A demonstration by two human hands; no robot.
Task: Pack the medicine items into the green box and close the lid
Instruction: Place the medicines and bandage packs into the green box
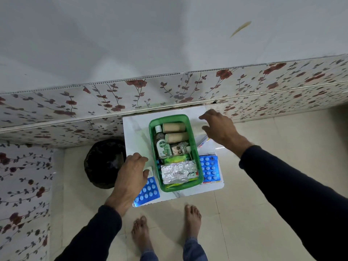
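The green box (153, 137) stands open on a small white marble-look table (135, 132). Inside lie two tan bandage rolls (174, 127), a Dettol bottle (162, 146), a silver foil strip (177, 171) and small packets. A blue blister pack (148, 191) lies left of the box, partly under my left hand (130, 176), which hovers with fingers apart. Another blue blister pack (210, 168) lies right of the box. My right hand (218, 127) is spread open above the table's right rear, over a tube or carton (202, 141). No lid is visible.
A black bin (104, 162) stands on the floor left of the table. A floral-patterned wall panel (169, 91) runs behind the table and along the left. My bare feet (165, 228) stand on the tiled floor just in front.
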